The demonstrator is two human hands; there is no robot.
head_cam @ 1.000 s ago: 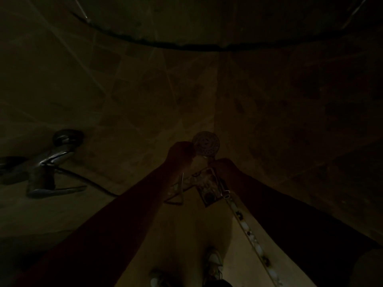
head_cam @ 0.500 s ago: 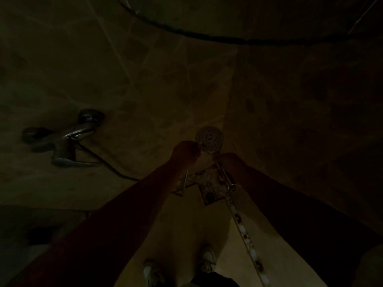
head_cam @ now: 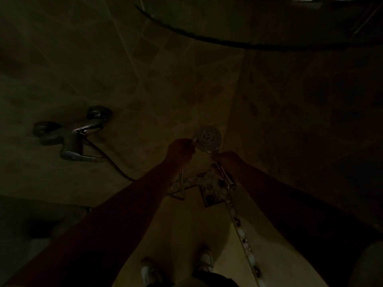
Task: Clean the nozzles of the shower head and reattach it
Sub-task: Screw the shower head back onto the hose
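Shoes (head_cam: 204,259), pale and seen from above, stand on the tiled floor (head_cam: 182,228) at the bottom of the dim view. Patterned trim strip (head_cam: 241,230) runs up the floor from lower right toward a square patterned tile (head_cam: 210,193) just below the hands. Both forearms reach forward and up across this area and hide much of it. Left hand (head_cam: 180,151) is curled, its fingertips pinched at the left rim of the shower head (head_cam: 207,138); whether a tool sits between them cannot be made out. Right hand (head_cam: 228,160) grips the handle below the head, with the chrome end of the handle (head_cam: 229,179) projecting beneath it. Shower head faces the camera, round, pale, its face dotted with rings of nozzles, held in front of the wall corner. Mixer tap (head_cam: 72,135), chrome with two round wall flanges and a lever, is fixed to the tiled wall (head_cam: 145,79) well to the left, a dark hose (head_cam: 112,162) trailing down from it. Dark curved rail (head_cam: 228,43) crosses overhead.
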